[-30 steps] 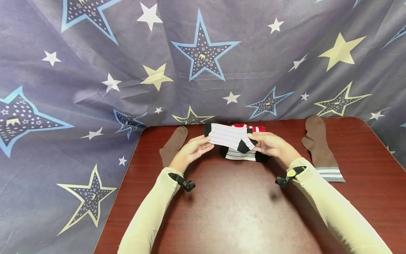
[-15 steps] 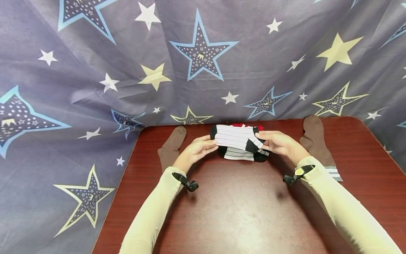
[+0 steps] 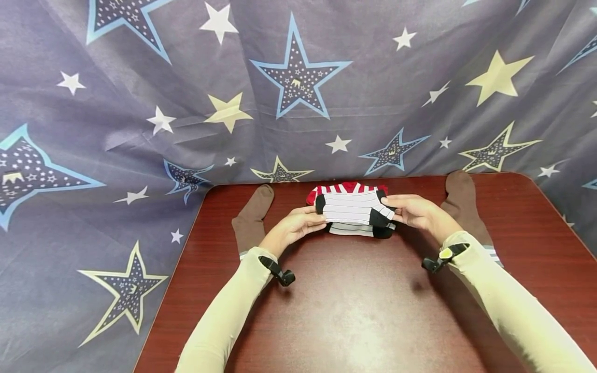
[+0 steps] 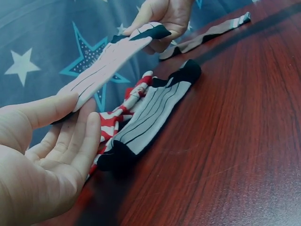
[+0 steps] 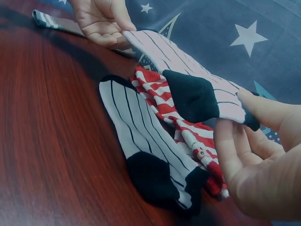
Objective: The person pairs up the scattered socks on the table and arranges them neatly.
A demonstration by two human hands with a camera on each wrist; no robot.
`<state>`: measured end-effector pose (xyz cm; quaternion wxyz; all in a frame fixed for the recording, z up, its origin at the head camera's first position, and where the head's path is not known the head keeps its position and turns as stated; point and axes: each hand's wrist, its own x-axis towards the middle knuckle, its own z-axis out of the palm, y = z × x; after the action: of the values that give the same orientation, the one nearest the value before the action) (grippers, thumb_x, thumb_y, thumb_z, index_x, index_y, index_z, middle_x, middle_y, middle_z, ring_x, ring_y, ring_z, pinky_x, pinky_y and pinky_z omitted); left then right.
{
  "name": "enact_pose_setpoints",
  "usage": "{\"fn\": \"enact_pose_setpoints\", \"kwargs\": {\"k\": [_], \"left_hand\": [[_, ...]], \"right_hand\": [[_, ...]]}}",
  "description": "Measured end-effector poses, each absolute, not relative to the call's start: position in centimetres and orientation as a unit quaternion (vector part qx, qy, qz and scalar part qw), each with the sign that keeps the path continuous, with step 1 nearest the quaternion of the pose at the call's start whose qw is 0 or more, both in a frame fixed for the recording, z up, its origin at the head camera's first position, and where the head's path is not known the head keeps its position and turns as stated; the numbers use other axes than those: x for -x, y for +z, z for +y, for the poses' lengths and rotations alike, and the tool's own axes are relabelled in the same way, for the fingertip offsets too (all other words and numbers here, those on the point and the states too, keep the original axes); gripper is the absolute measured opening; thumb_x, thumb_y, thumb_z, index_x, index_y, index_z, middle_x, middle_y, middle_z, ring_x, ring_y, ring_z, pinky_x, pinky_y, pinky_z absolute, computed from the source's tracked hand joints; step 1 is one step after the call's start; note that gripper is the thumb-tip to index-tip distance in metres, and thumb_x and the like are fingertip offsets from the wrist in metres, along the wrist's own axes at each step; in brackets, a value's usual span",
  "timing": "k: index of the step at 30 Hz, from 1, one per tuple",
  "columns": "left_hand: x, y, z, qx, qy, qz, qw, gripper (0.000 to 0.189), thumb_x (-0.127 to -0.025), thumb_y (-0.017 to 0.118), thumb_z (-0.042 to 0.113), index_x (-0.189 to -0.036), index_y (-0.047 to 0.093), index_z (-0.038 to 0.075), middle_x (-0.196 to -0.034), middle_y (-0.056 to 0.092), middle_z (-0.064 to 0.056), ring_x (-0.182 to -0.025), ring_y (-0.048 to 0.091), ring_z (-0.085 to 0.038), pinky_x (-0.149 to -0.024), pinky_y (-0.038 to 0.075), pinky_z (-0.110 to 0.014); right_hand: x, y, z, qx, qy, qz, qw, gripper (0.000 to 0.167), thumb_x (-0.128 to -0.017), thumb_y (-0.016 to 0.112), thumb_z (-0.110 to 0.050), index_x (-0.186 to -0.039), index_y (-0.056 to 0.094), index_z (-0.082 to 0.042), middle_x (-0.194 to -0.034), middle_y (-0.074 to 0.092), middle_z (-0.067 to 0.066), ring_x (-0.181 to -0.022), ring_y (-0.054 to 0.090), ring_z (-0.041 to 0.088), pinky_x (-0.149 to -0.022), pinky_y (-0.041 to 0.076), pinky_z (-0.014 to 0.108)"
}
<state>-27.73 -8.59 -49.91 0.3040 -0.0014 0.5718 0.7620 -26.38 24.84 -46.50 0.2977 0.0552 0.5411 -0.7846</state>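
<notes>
A white sock with thin dark stripes and black toe, heel and cuff [image 3: 350,207] is stretched flat between both hands, above the table. My left hand [image 3: 297,226] pinches its toe end between thumb and fingers. At the cuff end, my right hand [image 3: 418,213] pinches it the same way. Beneath it, a matching striped sock [image 4: 155,110] lies on the table, apart from the held one in both wrist views. Red-and-white striped socks [image 5: 160,96] lie just behind that one, partly covered; how many cannot be told.
One brown sock [image 3: 252,217] lies at the left of the dark red wooden table [image 3: 354,290], partly behind the left forearm. Another brown sock [image 3: 466,207] with a striped cuff lies at the right. A star-printed cloth [image 3: 303,140] hangs along the back edge.
Both hands have moved the held sock to the right and then lower, toward me. More of the red-and-white socks shows behind it now.
</notes>
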Motion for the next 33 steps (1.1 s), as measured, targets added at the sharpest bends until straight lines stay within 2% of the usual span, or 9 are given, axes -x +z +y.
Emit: {"fn": "enact_pose_setpoints", "kwargs": {"k": [5, 10, 14, 18, 20, 25, 33], "left_hand": [[27.72, -50.15, -8.33, 0.005, 0.763, 0.570, 0.306, 0.048, -0.098, 0.048, -0.016, -0.146, 0.041, -0.013, -0.096, 0.070, -0.001, -0.090, 0.070, -0.012, -0.105, 0.054, -0.039], [27.74, -50.33, -8.14, 0.009, 0.766, 0.569, 0.299, 0.045, -0.098, 0.049, -0.016, -0.143, 0.042, -0.013, -0.094, 0.070, -0.002, -0.088, 0.070, -0.011, -0.092, 0.060, -0.032], [27.90, -50.49, -7.86, 0.029, 0.770, 0.565, 0.296, 0.037, -0.101, 0.052, -0.009, -0.137, 0.050, -0.007, -0.094, 0.070, -0.002, -0.085, 0.071, -0.013, -0.087, 0.062, -0.031], [28.06, -50.50, -7.61, 0.058, 0.772, 0.564, 0.287, 0.016, -0.104, 0.055, 0.004, -0.119, 0.059, 0.001, -0.089, 0.072, -0.003, -0.081, 0.071, -0.015, -0.094, 0.060, -0.039], [28.06, -50.47, -7.56, 0.066, 0.768, 0.571, 0.281, 0.011, -0.104, 0.056, 0.008, -0.113, 0.060, 0.003, -0.087, 0.071, -0.003, -0.081, 0.070, -0.016, -0.099, 0.057, -0.043], [28.10, -50.47, -7.59, 0.079, 0.750, 0.600, 0.269, 0.016, -0.102, 0.060, 0.006, -0.116, 0.059, 0.000, -0.086, 0.068, -0.002, -0.079, 0.069, -0.015, -0.103, 0.055, -0.046], [28.16, -50.48, -7.77, 0.083, 0.712, 0.649, 0.255, 0.043, -0.094, 0.068, -0.001, -0.134, 0.054, -0.009, -0.088, 0.070, -0.003, -0.072, 0.070, -0.012, -0.088, 0.062, -0.036]], "right_hand": [[26.42, -46.75, 25.03, -0.055, -0.773, 0.558, 0.298, 0.032, -0.107, 0.046, -0.004, -0.093, 0.072, -0.016, -0.088, 0.074, -0.006, -0.080, 0.069, 0.004, -0.079, 0.059, 0.021], [26.47, -46.83, 25.15, -0.047, -0.756, 0.580, 0.299, 0.030, -0.107, 0.048, -0.005, -0.093, 0.071, -0.018, -0.090, 0.075, -0.007, -0.082, 0.069, 0.004, -0.080, 0.058, 0.021], [26.47, -46.79, 25.27, -0.040, -0.744, 0.596, 0.299, 0.030, -0.107, 0.048, -0.005, -0.093, 0.071, -0.018, -0.090, 0.075, -0.007, -0.084, 0.069, 0.005, -0.080, 0.058, 0.021], [26.41, -46.69, 25.38, -0.029, -0.732, 0.612, 0.299, 0.030, -0.107, 0.048, -0.005, -0.093, 0.071, -0.019, -0.090, 0.075, -0.008, -0.084, 0.069, 0.004, -0.081, 0.058, 0.021], [26.38, -46.73, 25.43, -0.023, -0.725, 0.621, 0.298, 0.030, -0.107, 0.048, -0.006, -0.094, 0.071, -0.021, -0.090, 0.075, -0.009, -0.085, 0.069, 0.003, -0.081, 0.058, 0.021], [26.41, -46.96, 25.58, -0.022, -0.713, 0.636, 0.295, 0.028, -0.106, 0.050, -0.005, -0.095, 0.070, -0.022, -0.090, 0.074, -0.011, -0.085, 0.069, 0.002, -0.081, 0.057, 0.021], [26.29, -46.94, 25.65, -0.028, -0.699, 0.654, 0.289, 0.025, -0.104, 0.054, -0.005, -0.093, 0.070, -0.021, -0.086, 0.073, -0.012, -0.081, 0.068, 0.002, -0.079, 0.057, 0.021]]}}
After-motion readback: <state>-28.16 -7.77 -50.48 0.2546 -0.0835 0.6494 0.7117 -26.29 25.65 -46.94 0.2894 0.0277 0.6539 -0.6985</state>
